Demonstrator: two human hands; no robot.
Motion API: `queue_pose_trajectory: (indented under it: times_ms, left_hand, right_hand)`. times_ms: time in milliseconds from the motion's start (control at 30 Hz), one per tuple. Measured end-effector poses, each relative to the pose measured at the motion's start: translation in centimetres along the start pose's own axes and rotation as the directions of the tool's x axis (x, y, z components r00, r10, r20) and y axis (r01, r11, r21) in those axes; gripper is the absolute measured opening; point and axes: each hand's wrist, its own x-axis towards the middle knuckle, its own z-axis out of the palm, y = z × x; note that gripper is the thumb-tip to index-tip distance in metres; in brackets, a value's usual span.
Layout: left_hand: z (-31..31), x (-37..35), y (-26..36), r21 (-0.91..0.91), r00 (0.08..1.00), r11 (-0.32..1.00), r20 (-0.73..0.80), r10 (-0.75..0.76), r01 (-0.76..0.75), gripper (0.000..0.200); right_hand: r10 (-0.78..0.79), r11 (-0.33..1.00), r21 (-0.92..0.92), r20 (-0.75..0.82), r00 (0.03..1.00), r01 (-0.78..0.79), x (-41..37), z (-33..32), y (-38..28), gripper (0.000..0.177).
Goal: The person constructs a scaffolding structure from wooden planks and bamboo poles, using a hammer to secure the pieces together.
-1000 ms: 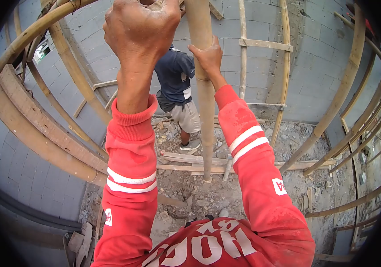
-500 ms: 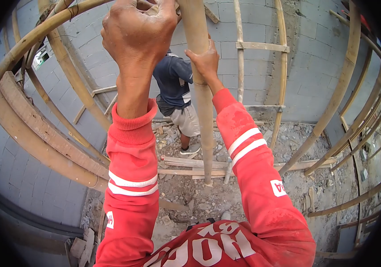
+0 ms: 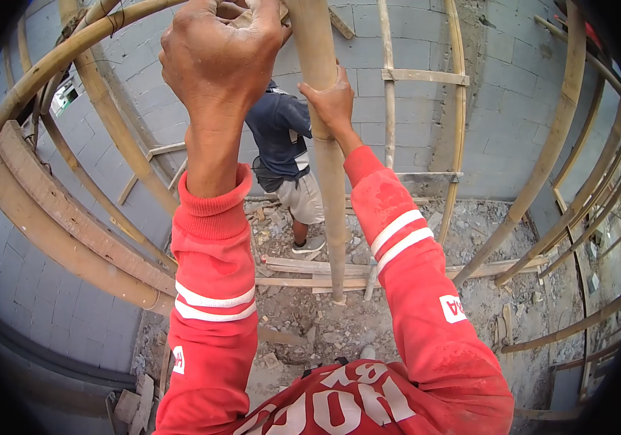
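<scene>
Raised at the top of the view, my left hand [image 3: 220,61] is closed beside the upper part of an upright bamboo pole [image 3: 331,196]. A small pale piece shows between its fingers, but its kind is hidden by the hand and the frame edge. My right hand [image 3: 334,101] grips the same pole lower down, with the thumb in front and the fingers around the far side. The pole's lower end is by the rubble floor, near some planks.
A co-worker [image 3: 281,138] in a dark shirt stands beyond the pole. Bamboo poles [image 3: 539,159] rise at right, and more bamboo with a long board [image 3: 71,210] crosses the left. A wooden ladder-like frame [image 3: 426,75] leans near the grey block wall [image 3: 495,123]. Planks [image 3: 296,281] lie on rubble.
The whole view has shifted very slightly. Both hands keep their closed shape, and my right hand stays on the bamboo pole.
</scene>
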Motion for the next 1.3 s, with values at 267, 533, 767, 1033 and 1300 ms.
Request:
queue_pose_trajectory:
  times_ms: [267, 533, 767, 1033, 1300]
  left_hand:
    - [0.1, 0.0, -0.7, -0.022, 1.0, 1.0, 0.018, -0.014, 0.014, 0.035]
    - [-0.6, 0.0, 2.2, -0.129, 0.999, 0.991, -0.021, -0.05, 0.047, 0.017]
    - [0.5, 1.2, -1.5, -0.257, 0.984, 0.951, 0.091, -0.156, 0.175, 0.016]
    - [-0.5, -0.5, 3.3, -0.063, 0.997, 0.998, -0.075, -0.001, -0.004, 0.017]
    - [-0.1, 0.3, 1.3, -0.142, 0.997, 0.987, -0.018, -0.075, 0.072, 0.018]
  right_hand:
    - [0.151, 0.988, 0.017, 0.129, 0.98, -0.154, 0.1, -0.8, -1.2, 0.071]
    - [0.052, 0.999, -0.005, 0.047, 0.998, -0.052, -0.1, -0.1, 0.0, 0.068]
    - [0.116, 0.993, 0.014, 0.092, 0.989, -0.118, 0.0, -0.4, -0.6, 0.067]
    - [0.101, 0.995, 0.001, 0.06, 0.993, -0.102, -0.1, -0.3, -0.3, 0.067]
    - [0.068, 0.998, -0.008, 0.08, 0.994, -0.067, 0.0, -0.1, 0.2, 0.069]
